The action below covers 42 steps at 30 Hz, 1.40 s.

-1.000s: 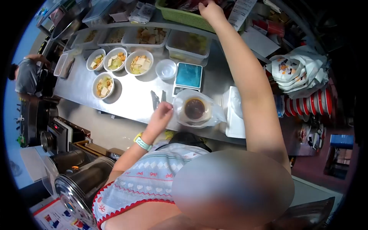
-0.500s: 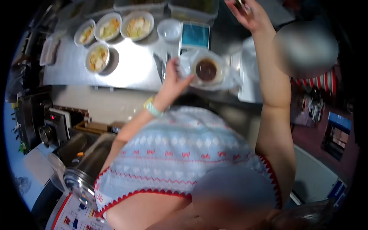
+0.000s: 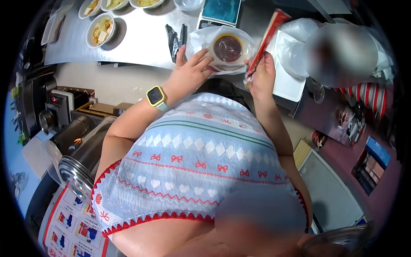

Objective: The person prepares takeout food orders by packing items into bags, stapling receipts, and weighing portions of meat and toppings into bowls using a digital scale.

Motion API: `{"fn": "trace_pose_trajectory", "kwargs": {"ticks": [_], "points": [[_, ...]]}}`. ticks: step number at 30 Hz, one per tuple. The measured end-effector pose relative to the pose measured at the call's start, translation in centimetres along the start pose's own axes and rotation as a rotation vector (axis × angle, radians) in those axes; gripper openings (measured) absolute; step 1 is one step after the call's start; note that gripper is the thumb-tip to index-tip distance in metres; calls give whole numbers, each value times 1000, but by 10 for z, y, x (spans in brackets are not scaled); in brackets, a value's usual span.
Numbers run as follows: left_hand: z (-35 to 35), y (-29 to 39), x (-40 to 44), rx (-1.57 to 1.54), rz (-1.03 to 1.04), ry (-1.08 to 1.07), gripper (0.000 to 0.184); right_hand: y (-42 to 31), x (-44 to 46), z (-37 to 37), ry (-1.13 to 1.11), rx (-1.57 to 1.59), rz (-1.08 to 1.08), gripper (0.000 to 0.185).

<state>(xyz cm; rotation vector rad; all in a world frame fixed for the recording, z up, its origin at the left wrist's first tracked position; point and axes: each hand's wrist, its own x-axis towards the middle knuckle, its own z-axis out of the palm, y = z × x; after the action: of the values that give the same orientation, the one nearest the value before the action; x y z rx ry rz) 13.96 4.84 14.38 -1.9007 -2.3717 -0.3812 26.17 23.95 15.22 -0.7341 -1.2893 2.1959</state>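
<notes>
A bowl of dark brown liquid stands inside an opened clear plastic bag at the counter's front edge. My left hand, with a yellow-cased watch on its wrist, is at the left side of the bag, fingers spread and empty. Whether its fingertips touch the plastic I cannot tell. My right hand is closed round the lower end of a long, narrow red wrapped packet, which tilts up and right beside the bowl. What is inside the packet does not show.
Several white bowls of cut food, one nearest me, stand on the steel counter. A scale with a blue top is behind the bag. Black-handled tools lie left of it; a white tray is at right.
My right hand has come down from the upper right to beside the bowl, bringing the red packet. My left hand has shifted slightly, its fingers now spread. The view has tilted lower.
</notes>
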Motion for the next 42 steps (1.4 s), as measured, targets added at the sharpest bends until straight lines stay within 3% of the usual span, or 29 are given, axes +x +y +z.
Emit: {"fn": "trace_pose_trajectory", "kwargs": {"ticks": [2, 4, 6, 12, 14, 16, 18, 21, 25, 27, 30, 33, 34, 35, 36, 37, 38, 39, 40, 42], "points": [[1, 10, -4, -4, -12, 3, 8, 3, -3, 5, 42, -152, -286, 16], [0, 18, -8, -7, -19, 7, 8, 5, -9, 5, -150, -274, -315, 18], [1, 22, -11, -25, -70, 3, 12, 2, -1, -4, -364, -911, -794, 25], [9, 26, -24, -86, -77, 90, 19, 10, -15, -11, -641, -1071, -661, 18], [10, 25, -25, -138, -140, 120, 19, 6, -15, -23, -678, -1399, -567, 15], [7, 23, -25, -44, -114, 99, 10, 1, -17, -23, -649, -1519, -502, 13], [3, 25, -22, 6, -105, 85, 10, -7, -22, -16, -508, -1920, -259, 13], [1, 26, -20, -15, -97, 84, 9, -1, -15, -21, -485, -2156, -170, 13], [0, 21, -16, 8, -64, 105, 8, -3, -18, -8, -422, -2164, -122, 12], [-2, 16, -13, 20, -45, 113, 9, -8, -21, 0, -566, -1824, -406, 13], [-4, 10, -11, 38, 37, 70, 10, 30, -11, -7, -645, -1574, -413, 13], [-10, 5, -7, 13, 88, 30, 16, 36, -10, -4, -584, -1729, -238, 14], [-18, 6, -5, -102, -17, 108, 21, 31, -12, -1, -548, -1743, -149, 15], [-23, 4, -2, -215, -122, 185, 27, 17, -15, -2, -607, -1461, -279, 18], [-21, 2, 6, -212, -116, 185, 27, -3, -22, -2, -505, -1280, -211, 19], [-16, 2, 19, -378, -391, 397, 33, -24, -28, -3, -406, -1099, -143, 23], [-12, -4, 25, -458, -534, 494, 36, -41, -27, -8, -254, -1069, -267, 36], [-7, -9, 30, -546, -669, 607, 39, -56, -20, -8, -106, -1451, -752, 38], [-5, -19, 30, -663, -729, 391, 36, -67, -25, -2, 133, -1653, -709, 40], [-1, -43, 35, -872, -815, -47, 32, -33, 0, -62, 83, -1736, -447, 36]]}}
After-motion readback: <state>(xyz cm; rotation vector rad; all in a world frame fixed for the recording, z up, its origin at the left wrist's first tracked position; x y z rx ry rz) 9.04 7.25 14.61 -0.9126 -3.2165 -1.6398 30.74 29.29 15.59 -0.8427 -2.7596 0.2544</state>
